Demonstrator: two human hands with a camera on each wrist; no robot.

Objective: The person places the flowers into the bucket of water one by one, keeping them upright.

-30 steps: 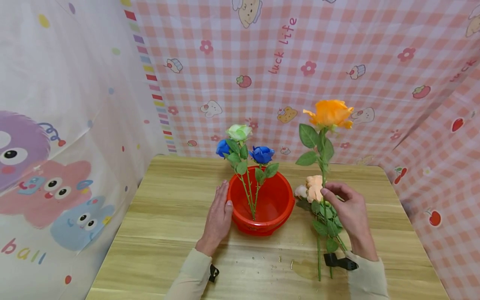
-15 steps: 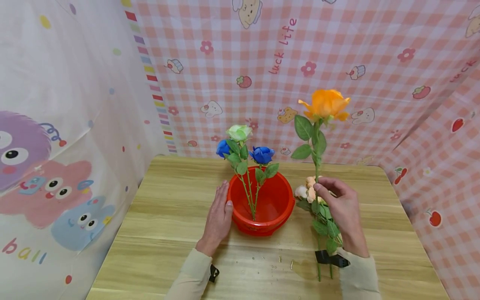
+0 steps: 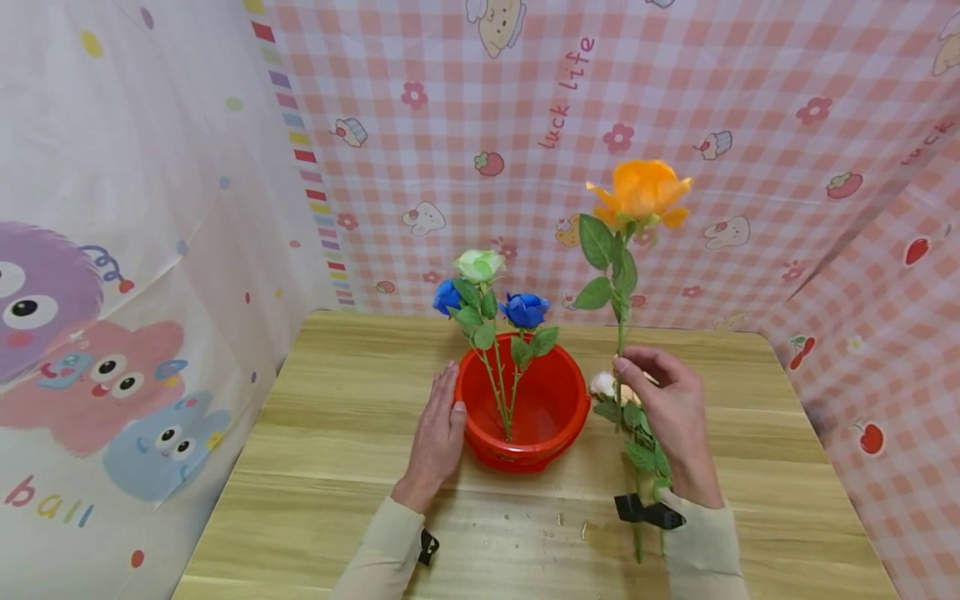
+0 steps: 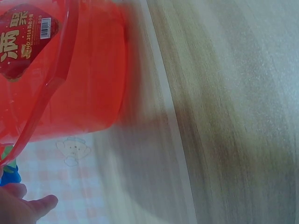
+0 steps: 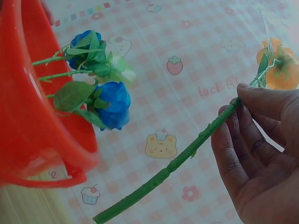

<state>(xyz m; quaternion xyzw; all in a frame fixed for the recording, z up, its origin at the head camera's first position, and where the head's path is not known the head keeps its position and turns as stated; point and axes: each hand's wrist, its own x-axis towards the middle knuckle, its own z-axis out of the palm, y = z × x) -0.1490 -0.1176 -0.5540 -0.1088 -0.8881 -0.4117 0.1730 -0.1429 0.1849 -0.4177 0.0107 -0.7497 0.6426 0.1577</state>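
Note:
My right hand (image 3: 667, 408) pinches the stem of an orange rose (image 3: 643, 190) between thumb and fingers, holding it nearly upright right of a red bucket (image 3: 555, 400). In the right wrist view the green stem (image 5: 170, 168) runs free below the fingers, its cut end apart from the bucket. My left hand (image 3: 438, 429) rests with straight fingers against the bucket's left side. Inside the bucket stand two blue roses (image 3: 525, 309) and a pale green rose (image 3: 479, 265), their stems leaning together near the front wall. The left wrist view shows the bucket's label (image 4: 28, 37).
Peach and whitish flowers (image 3: 602, 384) lie on the table right of the bucket, partly hidden by my right hand. Water drops (image 3: 560, 518) dot the wooden table (image 3: 337, 417) in front. A checked cloth (image 3: 450, 192) hangs behind the table.
My right hand has moved left and slightly up with the orange rose, toward the bucket. The left hand, the bucket and the roses in it have stayed in place.

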